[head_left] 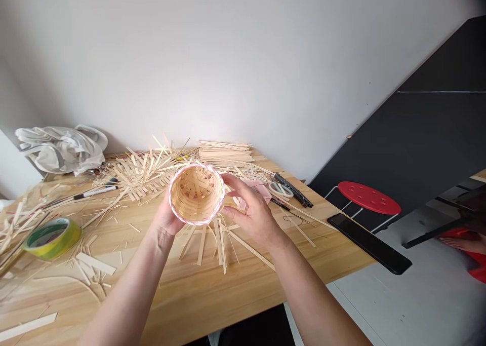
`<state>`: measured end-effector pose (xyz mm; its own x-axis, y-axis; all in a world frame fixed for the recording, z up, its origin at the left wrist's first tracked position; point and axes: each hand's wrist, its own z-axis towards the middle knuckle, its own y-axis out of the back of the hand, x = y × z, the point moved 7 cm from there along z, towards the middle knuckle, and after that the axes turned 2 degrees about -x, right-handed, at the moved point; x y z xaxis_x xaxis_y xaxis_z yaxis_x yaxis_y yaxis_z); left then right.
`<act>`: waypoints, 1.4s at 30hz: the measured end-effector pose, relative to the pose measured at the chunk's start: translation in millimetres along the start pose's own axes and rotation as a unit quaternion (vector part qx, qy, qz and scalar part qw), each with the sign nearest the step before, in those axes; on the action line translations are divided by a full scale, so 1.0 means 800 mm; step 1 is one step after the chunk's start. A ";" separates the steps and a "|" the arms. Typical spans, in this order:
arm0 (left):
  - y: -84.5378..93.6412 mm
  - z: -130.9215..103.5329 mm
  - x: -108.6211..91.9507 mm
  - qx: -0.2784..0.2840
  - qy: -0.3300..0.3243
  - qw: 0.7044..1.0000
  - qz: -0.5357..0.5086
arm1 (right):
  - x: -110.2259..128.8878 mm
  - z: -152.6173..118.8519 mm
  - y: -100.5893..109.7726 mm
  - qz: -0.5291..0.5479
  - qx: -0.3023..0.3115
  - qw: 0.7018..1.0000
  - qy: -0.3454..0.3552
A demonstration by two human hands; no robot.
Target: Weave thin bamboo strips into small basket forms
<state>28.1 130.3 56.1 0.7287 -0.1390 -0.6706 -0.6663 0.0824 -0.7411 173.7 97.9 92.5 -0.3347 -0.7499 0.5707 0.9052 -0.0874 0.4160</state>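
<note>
A small round woven bamboo basket with a pink-and-white wrapped rim is held up above the table, its mouth tilted toward me. My left hand grips its left side, the fingers mostly hidden behind it. On the right side, my right hand pinches near the rim with thumb and fingers. Below the basket, several loose bamboo strips fan out on the wood.
The wooden table carries a roll of tape and a marker at left. Behind are a stack of strips and a white cloth bundle. Scissors, a black cutter and a phone lie right, near a red stool.
</note>
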 end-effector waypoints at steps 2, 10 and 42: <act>0.004 0.003 0.003 0.003 0.013 1.000 -0.003 | 0.000 0.001 0.000 -0.012 0.002 1.000 0.004; 0.015 0.012 0.004 -0.036 0.006 0.999 0.013 | -0.020 0.009 -0.007 0.065 0.009 0.997 -0.040; 0.065 0.066 0.018 -0.036 0.047 0.998 0.013 | -0.085 0.043 -0.053 0.097 0.047 0.991 -0.083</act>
<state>12.5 184.8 6.4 0.6946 -0.2301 -0.6816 -0.6975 0.0163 -0.7164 148.8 175.3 60.4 -0.2014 -0.6282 0.7515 0.9310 0.1158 0.3463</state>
